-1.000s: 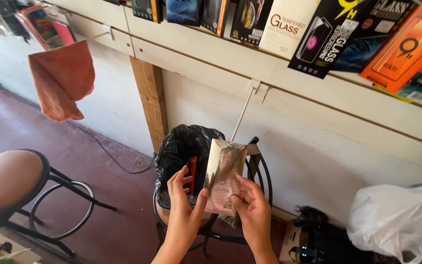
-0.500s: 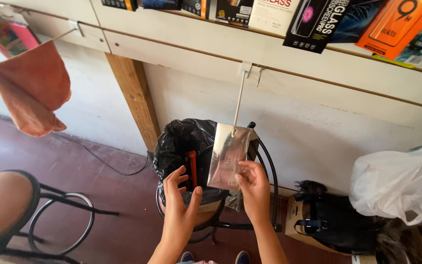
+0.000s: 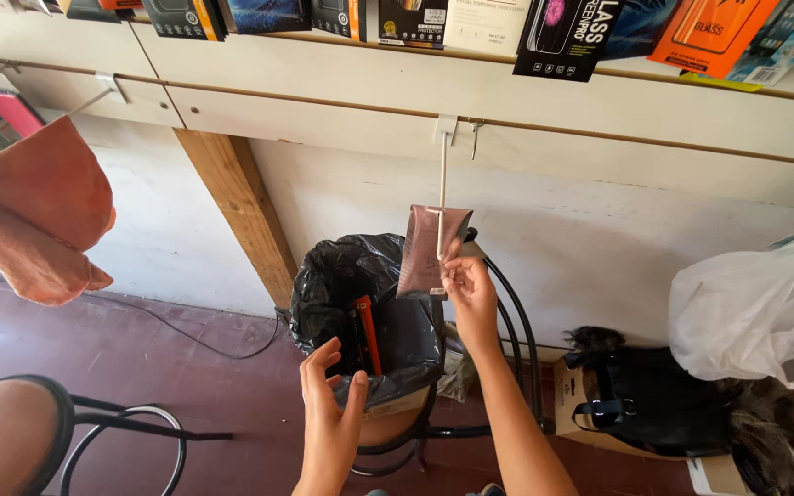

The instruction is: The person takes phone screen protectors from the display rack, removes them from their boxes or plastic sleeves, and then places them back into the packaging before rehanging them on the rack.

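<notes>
Right hand (image 3: 470,289) pinches lower corner of silvery-pink pouch (image 3: 427,250) at tip of wall hook (image 3: 442,184). Left hand (image 3: 328,409) empty, fingers spread (above black-lined bin (image 3: 360,294)).

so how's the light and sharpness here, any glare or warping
Head view: bright, even daylight and a sharp image. The shiny packet in the right hand shows a soft sheen, the white plastic bag is nearly blown out, and the wide lens bows the shelf edge. The left hand is crisp.
</notes>
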